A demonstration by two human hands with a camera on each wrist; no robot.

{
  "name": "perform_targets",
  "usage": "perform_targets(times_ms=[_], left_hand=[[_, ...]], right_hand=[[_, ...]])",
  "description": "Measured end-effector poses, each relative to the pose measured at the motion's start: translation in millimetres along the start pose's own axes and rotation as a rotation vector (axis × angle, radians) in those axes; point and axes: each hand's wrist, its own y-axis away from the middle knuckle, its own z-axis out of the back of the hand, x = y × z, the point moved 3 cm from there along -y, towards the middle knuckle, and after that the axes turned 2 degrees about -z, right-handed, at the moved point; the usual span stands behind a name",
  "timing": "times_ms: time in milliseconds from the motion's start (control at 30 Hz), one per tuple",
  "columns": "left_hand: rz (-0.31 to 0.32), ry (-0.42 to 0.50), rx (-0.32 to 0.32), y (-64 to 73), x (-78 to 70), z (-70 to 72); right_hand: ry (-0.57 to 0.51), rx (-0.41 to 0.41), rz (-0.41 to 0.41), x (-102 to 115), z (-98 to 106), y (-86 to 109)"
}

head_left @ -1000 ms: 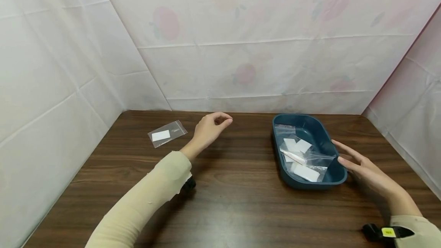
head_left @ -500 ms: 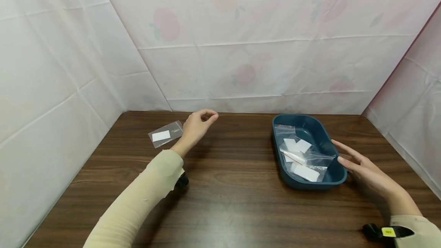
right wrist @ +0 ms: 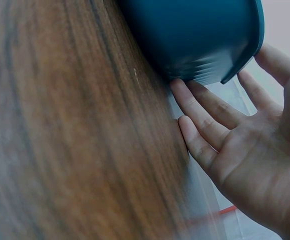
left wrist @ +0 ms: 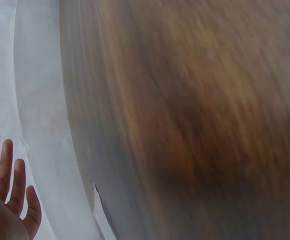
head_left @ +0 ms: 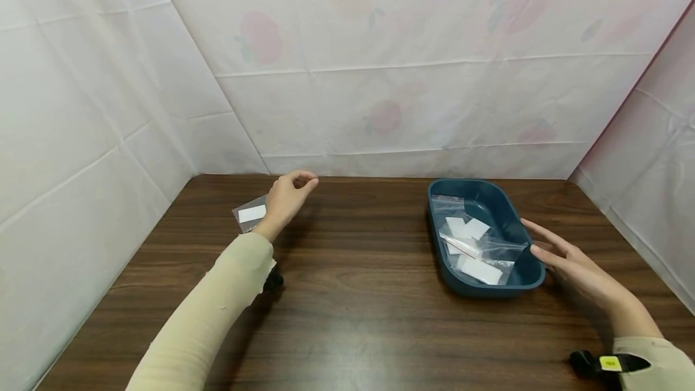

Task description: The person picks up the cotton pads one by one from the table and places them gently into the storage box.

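A small clear zip bag [head_left: 251, 214] with a white rectangle in it lies flat at the back left of the table, partly hidden behind my left hand [head_left: 288, 199]. That hand is raised over the wood beside the bag, its fingers loosely bent and nothing between them. Over on the right stands a dark blue plastic bin [head_left: 488, 290] with several similar zip bags [head_left: 480, 270] piled inside. My right hand [head_left: 578, 267] rests at the bin's right side. In the right wrist view its fairly straight fingers [right wrist: 205, 112] reach the outer wall, with the thumb up by the rim.
Everything stands on a dark wood-grain table [head_left: 347, 306]. White sheeting with faint fruit prints [head_left: 382, 116] rises along the back edge and at both sides. Black cameras are strapped to the wrists, the right strap [head_left: 610, 363] bearing a yellow label.
My left hand has moved left, away from the bin, and now covers part of the loose zip bag. My right hand and the bin have stayed in place.
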Motion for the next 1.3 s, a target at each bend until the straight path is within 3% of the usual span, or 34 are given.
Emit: perform_targets(times_ms=[233, 467, 733, 933, 1067, 1300], left_hand=[[0.040, -0.023, 0.036, -1.0, 14.8, 9.8], [0.108, -0.044, 0.104, 1.6, 35.2, 18.9], [0.176, -0.024, 0.206, 5.0, 47.2, 28.3], [0.142, -0.008, 0.258, 5.3, 58.8, 29.7], [0.107, -0.055, 0.272, 4.6, 64.6, 32.6], [-0.032, -0.088, 0.341, 3.6, 67.9, 39.5]], right_hand=[[0.007, -0.011, -0.026, 0.5, 0.3, -0.3], [0.016, -0.010, -0.027, 1.1, 0.0, 0.0], [0.022, -0.011, -0.022, 1.4, 0.4, 0.7], [0.029, -0.007, -0.027, 1.0, 0.5, -0.2], [0.031, -0.013, -0.034, 0.8, 0.3, 0.3], [0.033, -0.009, -0.029, 1.5, -0.3, 0.6]])
